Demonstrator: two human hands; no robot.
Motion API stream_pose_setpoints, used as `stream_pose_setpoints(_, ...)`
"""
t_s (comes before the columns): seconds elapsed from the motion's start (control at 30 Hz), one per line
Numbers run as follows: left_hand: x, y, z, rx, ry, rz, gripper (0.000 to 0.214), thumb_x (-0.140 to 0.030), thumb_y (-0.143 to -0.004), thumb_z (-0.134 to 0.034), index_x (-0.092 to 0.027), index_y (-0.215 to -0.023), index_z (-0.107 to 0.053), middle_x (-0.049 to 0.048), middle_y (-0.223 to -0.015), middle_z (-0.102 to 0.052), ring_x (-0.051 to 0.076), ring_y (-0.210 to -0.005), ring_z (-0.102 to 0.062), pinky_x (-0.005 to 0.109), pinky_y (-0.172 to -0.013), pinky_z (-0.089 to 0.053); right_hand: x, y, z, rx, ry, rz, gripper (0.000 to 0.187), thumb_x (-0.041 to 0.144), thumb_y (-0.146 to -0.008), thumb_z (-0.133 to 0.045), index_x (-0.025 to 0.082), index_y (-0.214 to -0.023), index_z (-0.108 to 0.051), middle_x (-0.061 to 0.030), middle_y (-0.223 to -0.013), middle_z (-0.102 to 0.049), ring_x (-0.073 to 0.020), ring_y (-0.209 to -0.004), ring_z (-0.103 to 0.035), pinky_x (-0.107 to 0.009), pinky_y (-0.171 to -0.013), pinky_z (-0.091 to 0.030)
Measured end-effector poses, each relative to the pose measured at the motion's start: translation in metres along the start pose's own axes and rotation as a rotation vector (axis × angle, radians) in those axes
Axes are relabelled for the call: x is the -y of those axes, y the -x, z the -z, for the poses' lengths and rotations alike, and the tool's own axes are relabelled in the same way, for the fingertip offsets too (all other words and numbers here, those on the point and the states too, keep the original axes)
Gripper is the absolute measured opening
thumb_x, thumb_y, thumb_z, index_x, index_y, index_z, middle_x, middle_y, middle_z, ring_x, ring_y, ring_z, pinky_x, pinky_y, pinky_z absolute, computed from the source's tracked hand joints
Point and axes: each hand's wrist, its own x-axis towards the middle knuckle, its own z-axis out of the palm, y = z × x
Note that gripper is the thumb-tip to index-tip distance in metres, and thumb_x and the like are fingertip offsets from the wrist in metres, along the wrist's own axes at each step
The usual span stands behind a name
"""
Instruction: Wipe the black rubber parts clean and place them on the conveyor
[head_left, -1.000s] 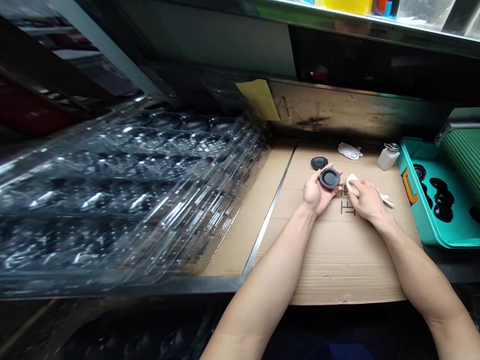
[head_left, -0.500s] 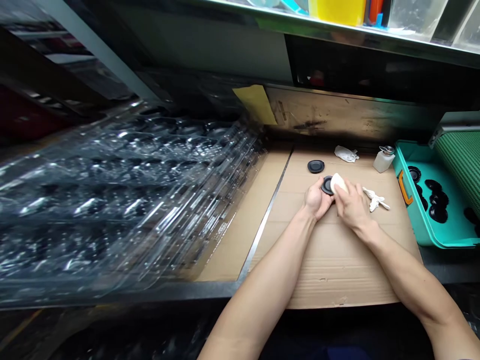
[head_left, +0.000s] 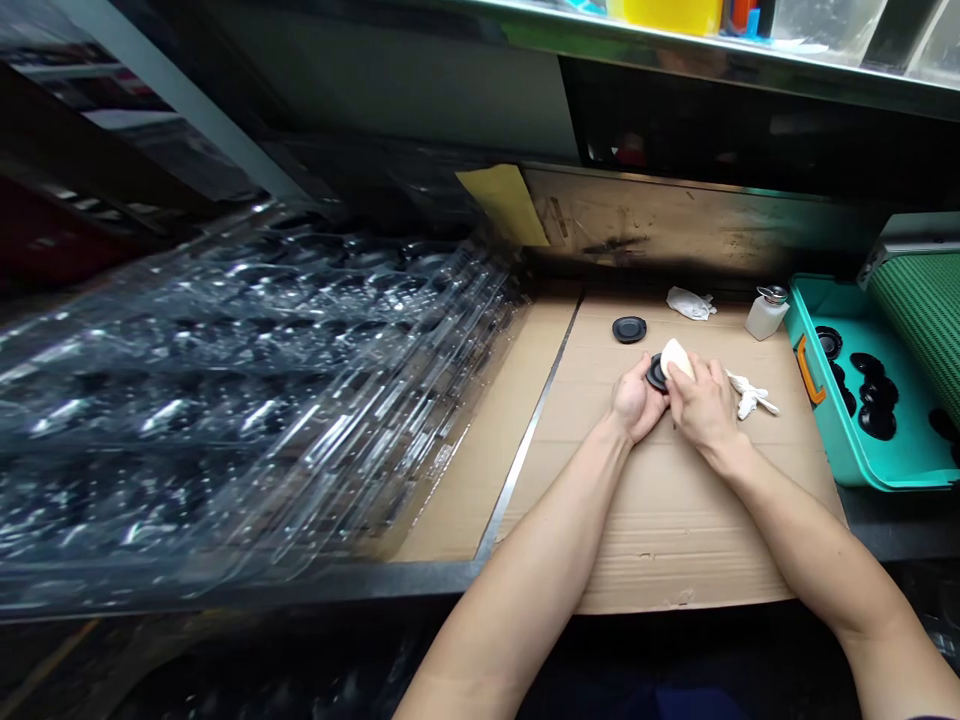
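Bare forearms (head_left: 540, 560), dark blue clothing (head_left: 694, 703) low between them

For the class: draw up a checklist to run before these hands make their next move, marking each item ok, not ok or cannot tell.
1. Left hand supports the black dish: ok.
2. Right hand grips the white pad: ok.
3. Second black dish clear of both hands: ok, on the cardboard.
4. Dark pieces spaced apart in the teal bin: not ok, several touch or overlap.
5. Liquid in the dispenser bottle: cannot tell.
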Motion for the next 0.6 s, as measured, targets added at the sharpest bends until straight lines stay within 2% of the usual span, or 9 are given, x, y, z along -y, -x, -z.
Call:
stream_pose_setpoints(0.13, -0.003, -0.001, 0.005, -0.033, -0.025, -0.014, 0.037, -0.035, -0.108, -0.038, -0.013, -0.103, -0.067, 0.0144, -0.109, -0.076, 0.022, -0.100, -0.074, 0.039, -0.094, -0.059, -0.019, -0.005, 0.003, -0.033, 0.023, -0.140, 0.045, 0.034, -0.106, -0.037, 0.021, -0.138, -0.067, -0.0156, -0.147, -0.057, -0.0341, -0.117, -0.048, -0.046, -0.099, -0.041)
stream_pose_setpoints(0.27, -0.009, -0.001, 0.007, -0.006, -0.089, -0.101, 0.027, -0.037, -0.102, -0.057, -0.012, -0.104, -0.066, 0.0172, -0.116, -0.074, 0.021, -0.096, -0.074, 0.034, -0.088, -0.058, -0.033, -0.004, 0.005, -0.010, 0.018, -0.149, 0.042, 0.036, -0.106, -0.041, 0.023, -0.133, -0.069, -0.0145, -0.141, -0.061, -0.0328, -0.115, -0.049, -0.044, -0.099, -0.040)
stream_pose_setpoints(0.37, -0.009, 0.004, 0.004, -0.039, -0.229, -0.305, 0.029, -0.033, -0.088, -0.077, -0.015, -0.107, -0.066, 0.0147, -0.114, -0.075, 0.020, -0.101, -0.073, 0.032, -0.093, -0.055, -0.034, -0.002, 0.001, 0.046, 0.018, -0.098, 0.037, 0.037, -0.105, -0.045, 0.025, -0.128, -0.071, -0.0128, -0.138, -0.063, -0.0317, -0.115, -0.050, -0.042, -0.097, -0.039)
stream_pose_setpoints(0.43, -0.005, 0.010, 0.000, -0.087, -0.393, -0.526, 0.047, -0.023, -0.075, -0.089, -0.019, -0.115, -0.065, 0.0113, -0.120, -0.073, 0.022, -0.117, -0.069, 0.033, -0.105, -0.050, -0.033, -0.002, -0.002, 0.091, 0.022, -0.075, 0.034, 0.038, -0.104, -0.047, 0.027, -0.125, -0.071, -0.0117, -0.133, -0.065, -0.0311, -0.114, -0.051, -0.041, -0.095, -0.039)
stream_pose_setpoints(0.5, -0.001, 0.018, -0.004, -0.094, -0.578, -0.722, 0.065, -0.016, -0.066, -0.093, -0.024, -0.124, -0.064, 0.0097, -0.132, -0.069, 0.024, -0.134, -0.060, 0.033, -0.117, -0.042, -0.032, -0.003, -0.004, 0.117, 0.030, -0.071, 0.033, 0.039, -0.103, -0.048, 0.027, -0.123, -0.071, -0.0110, -0.129, -0.067, -0.0307, -0.112, -0.052, -0.041, -0.094, -0.039)
stream_pose_setpoints(0.53, 0.001, 0.022, -0.006, -0.079, -0.655, -0.779, 0.069, -0.016, -0.065, -0.093, -0.025, -0.127, -0.063, 0.0098, -0.138, -0.066, 0.025, -0.140, -0.054, 0.034, -0.122, -0.038, -0.032, -0.003, -0.005, 0.122, 0.036, -0.073, 0.033, 0.039, -0.103, -0.048, 0.026, -0.122, -0.071, -0.0109, -0.128, -0.068, -0.0306, -0.112, -0.052, -0.040, -0.093, -0.039)
stream_pose_setpoints(0.6, 0.004, 0.028, -0.010, -0.043, -0.745, -0.801, 0.071, -0.019, -0.068, -0.092, -0.026, -0.132, -0.061, 0.0112, -0.149, -0.058, 0.028, -0.148, -0.046, 0.038, -0.127, -0.032, -0.033, -0.003, -0.004, 0.121, 0.047, -0.079, 0.033, 0.039, -0.104, -0.046, 0.025, -0.121, -0.071, -0.0111, -0.126, -0.069, -0.0304, -0.111, -0.053, -0.040, -0.092, -0.038)
